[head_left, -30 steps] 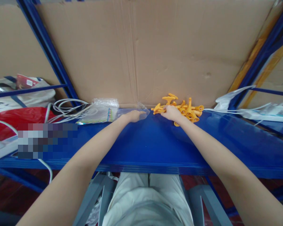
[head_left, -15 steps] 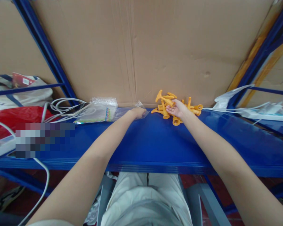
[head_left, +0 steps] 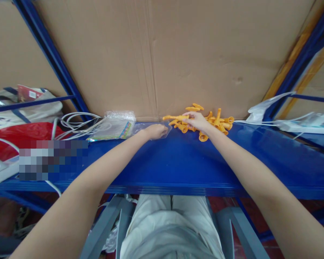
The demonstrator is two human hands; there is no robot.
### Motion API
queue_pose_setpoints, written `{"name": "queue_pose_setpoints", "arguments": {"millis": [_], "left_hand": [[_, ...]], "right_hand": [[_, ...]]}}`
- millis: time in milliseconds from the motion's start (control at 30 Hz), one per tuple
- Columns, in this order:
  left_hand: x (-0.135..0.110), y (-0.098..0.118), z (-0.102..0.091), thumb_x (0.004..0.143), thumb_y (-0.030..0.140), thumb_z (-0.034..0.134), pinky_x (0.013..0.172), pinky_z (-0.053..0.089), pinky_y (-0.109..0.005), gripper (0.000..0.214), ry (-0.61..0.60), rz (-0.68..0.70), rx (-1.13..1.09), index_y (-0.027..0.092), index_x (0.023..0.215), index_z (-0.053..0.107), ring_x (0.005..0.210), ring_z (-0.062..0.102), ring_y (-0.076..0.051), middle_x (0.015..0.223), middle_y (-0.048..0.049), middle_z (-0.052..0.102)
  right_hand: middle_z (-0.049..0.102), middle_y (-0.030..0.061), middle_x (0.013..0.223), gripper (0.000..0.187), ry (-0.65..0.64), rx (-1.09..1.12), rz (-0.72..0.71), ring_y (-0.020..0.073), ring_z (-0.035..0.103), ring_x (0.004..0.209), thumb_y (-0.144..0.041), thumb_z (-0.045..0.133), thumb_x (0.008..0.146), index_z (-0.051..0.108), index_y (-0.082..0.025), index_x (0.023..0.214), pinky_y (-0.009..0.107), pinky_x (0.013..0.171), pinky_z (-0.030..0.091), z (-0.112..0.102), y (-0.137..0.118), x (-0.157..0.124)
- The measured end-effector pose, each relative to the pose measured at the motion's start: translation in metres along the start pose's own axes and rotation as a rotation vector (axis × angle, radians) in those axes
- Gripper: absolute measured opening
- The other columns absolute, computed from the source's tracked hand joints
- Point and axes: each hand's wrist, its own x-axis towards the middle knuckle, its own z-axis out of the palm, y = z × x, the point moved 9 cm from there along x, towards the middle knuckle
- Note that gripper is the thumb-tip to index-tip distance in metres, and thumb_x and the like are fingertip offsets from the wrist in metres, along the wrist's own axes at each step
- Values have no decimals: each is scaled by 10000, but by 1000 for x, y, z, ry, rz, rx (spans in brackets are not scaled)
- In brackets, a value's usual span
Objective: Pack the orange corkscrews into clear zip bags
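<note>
My right hand [head_left: 196, 120] has its fingers closed round an orange hammer-shaped plastic piece [head_left: 175, 117], whose slim end points left toward the bag. Around and under that hand lies a loose pile of similar orange plastic pieces [head_left: 218, 120], several with flared, cup-like ends. To the left, my left hand [head_left: 157, 131] is closed on a clear plastic bag [head_left: 166, 131] near its right end. The fingertips of that hand are partly hidden. The held piece is a short distance from the bag's end.
A blue shelf top [head_left: 167, 162] carries everything, with a cardboard wall [head_left: 194, 54] behind. On the left are clear packaging with a coloured strip [head_left: 113, 127], white cables [head_left: 78, 118] and a red bag [head_left: 29, 133]. Blue posts [head_left: 54, 61] stand at both sides.
My right hand has lifted a little and moved left, and the orange piece in it has turned and now points left. My left hand stays at the bag's end, fingers now more curled.
</note>
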Motion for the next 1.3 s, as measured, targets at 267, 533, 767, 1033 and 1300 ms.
{"name": "queue_pose_setpoints", "arguments": {"millis": [267,533,767,1033,1300], "left_hand": [[-10,-4,-2,827,121,486,680,430,-240,188,18,-22,-16,159,816,669,820,658,-173,900,-69,714],[-24,12,-25,884,92,439,720,482,-238,283,185,40,161,149,1078,637,873,683,-171,1066,-100,683],[-22,41,-30,916,104,426,723,505,-246,288,272,208,221,136,1137,608,914,684,-177,1133,-134,674],[-22,50,-33,949,146,400,870,510,-286,359,408,249,3,173,1287,516,1101,641,-188,1294,-129,617],[-60,-68,-41,896,232,490,940,477,-392,405,355,-636,-116,91,1275,507,1155,609,-306,1195,-231,645]], "right_hand": [[669,44,767,220,-98,-411,-127,135,587,642,-118,674,750,703,-126,968,252,631,484,4,-3,0],[686,40,776,246,-234,-439,-222,110,552,596,-187,668,762,725,-123,993,226,575,433,16,-4,-2],[680,26,740,297,-331,-390,-353,114,544,617,-248,655,748,750,-128,1002,238,605,416,42,-14,-9],[634,2,680,131,-367,-290,-196,114,543,626,-134,652,707,729,-106,809,243,621,449,68,10,-8],[571,-18,589,159,-343,-102,88,68,472,507,-154,697,755,739,-104,900,199,496,408,61,10,-24]]}}
